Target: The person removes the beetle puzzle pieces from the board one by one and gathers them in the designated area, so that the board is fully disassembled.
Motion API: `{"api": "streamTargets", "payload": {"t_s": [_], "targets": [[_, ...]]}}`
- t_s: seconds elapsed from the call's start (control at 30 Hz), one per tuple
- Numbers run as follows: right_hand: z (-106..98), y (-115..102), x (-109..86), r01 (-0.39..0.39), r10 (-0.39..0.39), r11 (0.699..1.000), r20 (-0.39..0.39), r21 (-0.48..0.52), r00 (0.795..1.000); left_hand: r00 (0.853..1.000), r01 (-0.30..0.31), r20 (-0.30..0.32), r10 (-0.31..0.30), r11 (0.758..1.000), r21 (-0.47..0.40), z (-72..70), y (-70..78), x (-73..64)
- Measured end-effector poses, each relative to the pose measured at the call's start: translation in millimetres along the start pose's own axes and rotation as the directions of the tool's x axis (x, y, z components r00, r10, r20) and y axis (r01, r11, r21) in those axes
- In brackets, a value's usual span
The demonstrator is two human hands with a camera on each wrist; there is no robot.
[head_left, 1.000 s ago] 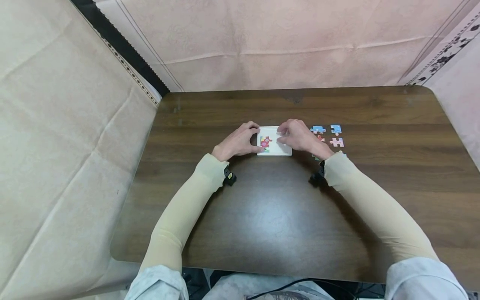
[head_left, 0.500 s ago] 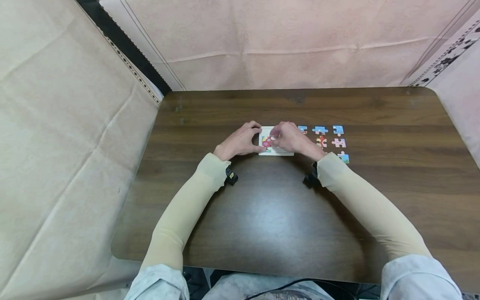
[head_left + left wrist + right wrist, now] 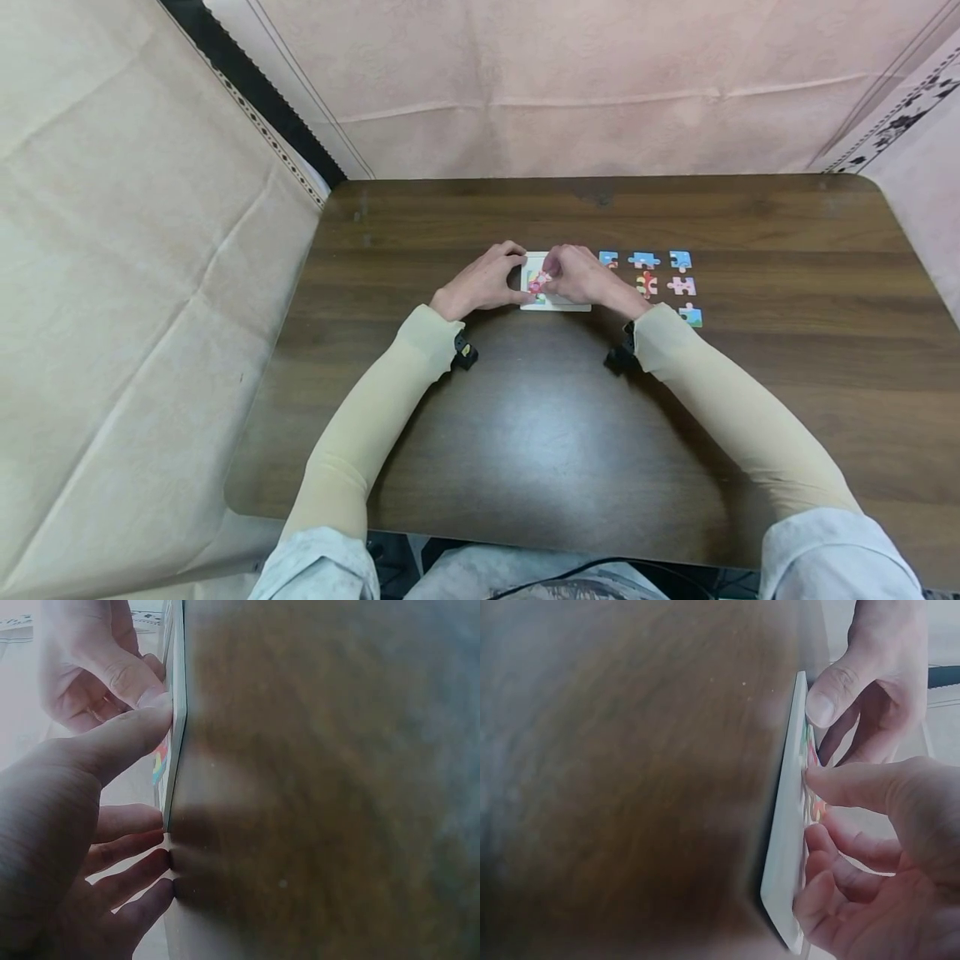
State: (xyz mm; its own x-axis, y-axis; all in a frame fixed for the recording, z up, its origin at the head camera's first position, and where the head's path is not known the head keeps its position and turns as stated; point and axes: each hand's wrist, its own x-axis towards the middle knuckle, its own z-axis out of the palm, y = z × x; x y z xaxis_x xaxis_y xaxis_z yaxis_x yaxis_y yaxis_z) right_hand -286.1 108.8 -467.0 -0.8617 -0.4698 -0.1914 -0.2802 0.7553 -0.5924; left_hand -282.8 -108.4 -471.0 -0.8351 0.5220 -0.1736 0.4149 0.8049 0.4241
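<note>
A white puzzle tray lies on the table between both hands, with colourful jigsaw pieces in its left part. My left hand holds the tray's left side, the thumb on its near edge and the fingers at the far left corner. Over the tray, my right hand pinches a jigsaw piece against those placed pieces. The fingers hide most of that piece. In the right wrist view, the tray lies flat, and the other right fingers rest along its rim.
Right of the tray lie several loose jigsaw pieces in loose rows, among them a blue one, a red one, a pink one and a blue-green one. Light cloth hangs behind the brown table.
My right hand has moved left across the tray to the placed pieces, then stayed there with small finger movements. More loose pieces show behind it. My left hand has kept its hold.
</note>
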Motion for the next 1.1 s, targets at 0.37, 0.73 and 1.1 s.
{"api": "streamTargets", "payload": {"t_s": [0.37,0.73,1.1], "targets": [[0.2,-4.7,-3.9,0.031,-0.031,1.0,-0.033,0.005,0.999,1.0,0.006,0.003,-0.006,1.0,-0.006,0.3,-0.3,-0.7],[-0.4,-5.5,-3.3,0.05,-0.051,0.999,-0.057,-0.008,0.997,1.0,0.004,0.009,-0.004,1.0,-0.006,-0.6,0.3,-0.2],[3.9,-2.2,-3.4,0.073,-0.073,0.997,-0.086,0.001,0.994,1.0,0.007,0.009,-0.007,1.0,-0.011,-0.2,-0.5,-0.2]]}}
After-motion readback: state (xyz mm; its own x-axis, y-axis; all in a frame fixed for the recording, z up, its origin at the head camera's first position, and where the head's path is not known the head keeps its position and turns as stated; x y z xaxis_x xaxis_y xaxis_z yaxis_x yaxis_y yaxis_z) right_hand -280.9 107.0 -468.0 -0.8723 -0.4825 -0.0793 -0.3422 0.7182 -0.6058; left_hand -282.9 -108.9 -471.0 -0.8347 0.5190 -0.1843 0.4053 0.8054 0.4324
